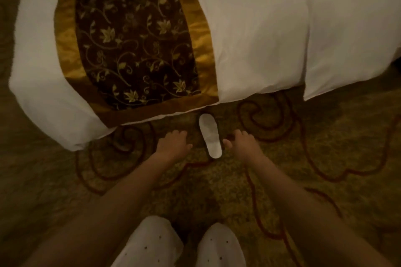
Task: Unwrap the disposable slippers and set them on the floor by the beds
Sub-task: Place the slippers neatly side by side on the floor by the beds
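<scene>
One white disposable slipper (210, 135) lies flat on the patterned carpet, just in front of the bed's edge, its long axis pointing toward the bed. My left hand (172, 143) hovers to the left of it, fingers spread, holding nothing. My right hand (240, 143) is close to the slipper's right side, thumb near its edge, fingers apart and empty. I see no second slipper and no wrapper.
A bed with a white duvet (260, 39) and a brown and gold floral runner (134, 45) fills the top of the view. The carpet (325, 147) has red swirl lines. My knees in white dotted trousers (152, 243) are at the bottom.
</scene>
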